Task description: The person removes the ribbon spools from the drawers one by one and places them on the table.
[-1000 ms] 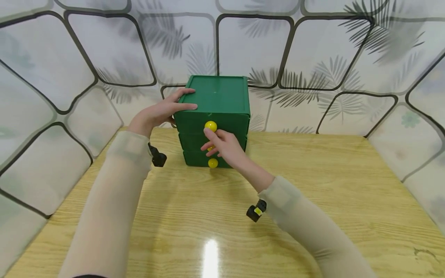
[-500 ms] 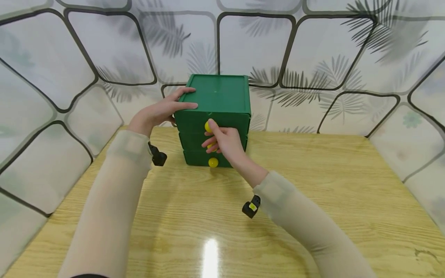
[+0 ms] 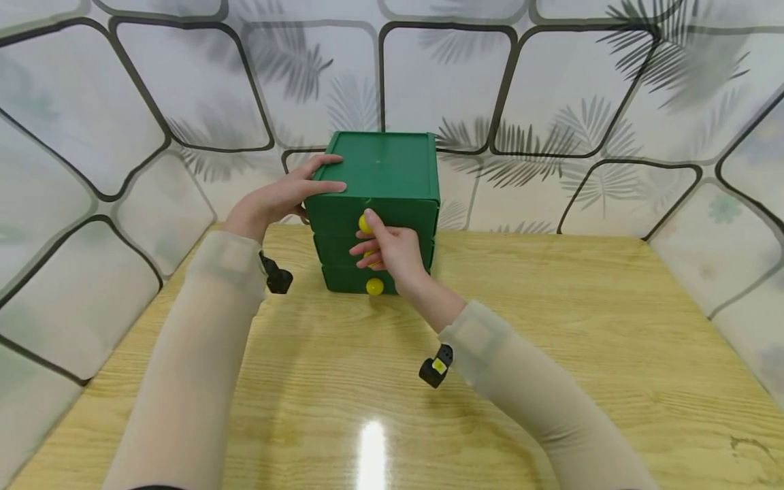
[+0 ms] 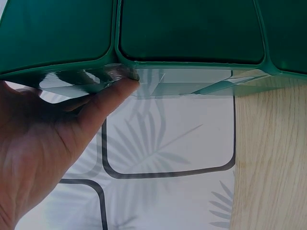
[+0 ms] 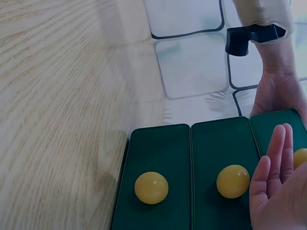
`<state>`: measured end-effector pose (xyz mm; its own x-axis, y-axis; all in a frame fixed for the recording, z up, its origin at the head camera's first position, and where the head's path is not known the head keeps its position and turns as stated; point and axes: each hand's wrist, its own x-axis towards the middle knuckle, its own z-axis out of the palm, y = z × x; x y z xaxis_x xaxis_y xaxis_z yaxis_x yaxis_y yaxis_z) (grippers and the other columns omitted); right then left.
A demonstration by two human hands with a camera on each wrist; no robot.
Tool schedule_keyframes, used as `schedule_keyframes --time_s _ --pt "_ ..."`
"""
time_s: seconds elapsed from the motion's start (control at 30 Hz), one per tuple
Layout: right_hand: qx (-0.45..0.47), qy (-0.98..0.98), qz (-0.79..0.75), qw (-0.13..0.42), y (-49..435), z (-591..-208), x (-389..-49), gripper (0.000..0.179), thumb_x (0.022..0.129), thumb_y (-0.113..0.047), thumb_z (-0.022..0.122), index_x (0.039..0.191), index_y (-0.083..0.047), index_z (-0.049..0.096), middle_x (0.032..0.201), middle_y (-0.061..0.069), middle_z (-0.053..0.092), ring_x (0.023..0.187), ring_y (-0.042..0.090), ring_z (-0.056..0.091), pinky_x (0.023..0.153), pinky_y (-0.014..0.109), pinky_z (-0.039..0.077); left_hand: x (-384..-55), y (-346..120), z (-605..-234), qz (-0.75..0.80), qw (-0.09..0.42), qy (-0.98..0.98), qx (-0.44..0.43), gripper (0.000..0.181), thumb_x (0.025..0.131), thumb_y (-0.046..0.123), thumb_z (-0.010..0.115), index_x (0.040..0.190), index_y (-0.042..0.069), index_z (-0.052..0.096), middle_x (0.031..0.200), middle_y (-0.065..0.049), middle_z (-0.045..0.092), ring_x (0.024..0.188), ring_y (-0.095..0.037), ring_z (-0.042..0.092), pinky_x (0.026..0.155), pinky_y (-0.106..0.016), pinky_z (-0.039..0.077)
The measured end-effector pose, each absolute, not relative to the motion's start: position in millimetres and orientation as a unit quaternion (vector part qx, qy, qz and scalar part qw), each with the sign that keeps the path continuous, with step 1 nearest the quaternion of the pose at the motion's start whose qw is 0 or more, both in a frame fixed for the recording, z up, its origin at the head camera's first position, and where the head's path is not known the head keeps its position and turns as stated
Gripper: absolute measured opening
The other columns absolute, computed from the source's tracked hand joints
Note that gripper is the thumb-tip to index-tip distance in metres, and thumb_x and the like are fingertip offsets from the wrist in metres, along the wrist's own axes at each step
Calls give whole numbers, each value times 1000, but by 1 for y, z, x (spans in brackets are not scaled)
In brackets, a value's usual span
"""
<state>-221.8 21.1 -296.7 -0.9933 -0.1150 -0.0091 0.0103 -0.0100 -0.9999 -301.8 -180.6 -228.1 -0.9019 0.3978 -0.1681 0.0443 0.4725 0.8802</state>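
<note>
A green three-drawer cabinet [image 3: 388,167] with round yellow knobs stands near the back wall. My left hand [image 3: 275,197] rests on its upper left edge, two digits laid straight over the top and the others down the side. In the left wrist view a finger [image 4: 108,103] touches the cabinet's side. My right hand [image 3: 401,258] pinches the top drawer's knob [image 3: 364,226] between thumb and index finger. Its other fingers extend in front of the middle knob [image 5: 233,181], partly covering it in the head view. All drawers look pushed in.
The lowest knob [image 3: 375,286] sits just above the wooden tabletop [image 3: 343,381]. Patterned cloth walls [image 3: 447,82] enclose the table at the back and both sides. A black wrist camera [image 3: 436,366] hangs below the right sleeve.
My right hand's thumb has moved up onto the top knob, and the right wrist has shifted slightly left. The left hand and the cabinet have stayed in place.
</note>
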Motion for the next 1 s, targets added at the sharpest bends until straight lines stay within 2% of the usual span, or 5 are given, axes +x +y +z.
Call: schedule_keyframes --time_s 0.4,0.57,0.7,0.87,1.0 --pt "-28 693 -719 47 20 -300 -220 59 95 -55 54 101 0 73 75 5 72 55 13 65 82 53 47 -300 -180 -227 491 179 843 131 74 96 41 57 155 32 13 160 -7 3 126 -35 41 88 -52 42" --pt "-31 690 -721 54 20 -302 -215 59 94 -56 55 101 0 73 74 5 71 55 14 64 81 50 49 -301 -180 -227 497 182 838 132 74 96 40 57 155 33 13 160 -8 5 127 -36 42 91 -54 42" --pt "-45 696 -715 54 22 -304 -208 59 95 -54 55 102 2 73 72 6 71 54 14 64 77 48 51 -302 -180 -228 508 183 831 132 75 96 38 58 155 32 13 160 -7 3 134 -37 34 100 -57 35" --pt "-59 696 -713 62 24 -305 -197 60 96 -52 55 104 5 72 70 5 70 53 13 63 67 38 51 -302 -180 -228 501 179 836 134 75 96 39 58 155 32 13 161 -3 -2 141 -35 21 107 -58 24" --pt "-59 685 -722 74 25 -305 -189 59 96 -50 56 105 6 71 67 4 70 51 13 62 62 30 48 -303 -181 -228 500 183 836 135 76 95 40 59 155 33 13 161 -4 -2 141 -35 20 107 -59 23"
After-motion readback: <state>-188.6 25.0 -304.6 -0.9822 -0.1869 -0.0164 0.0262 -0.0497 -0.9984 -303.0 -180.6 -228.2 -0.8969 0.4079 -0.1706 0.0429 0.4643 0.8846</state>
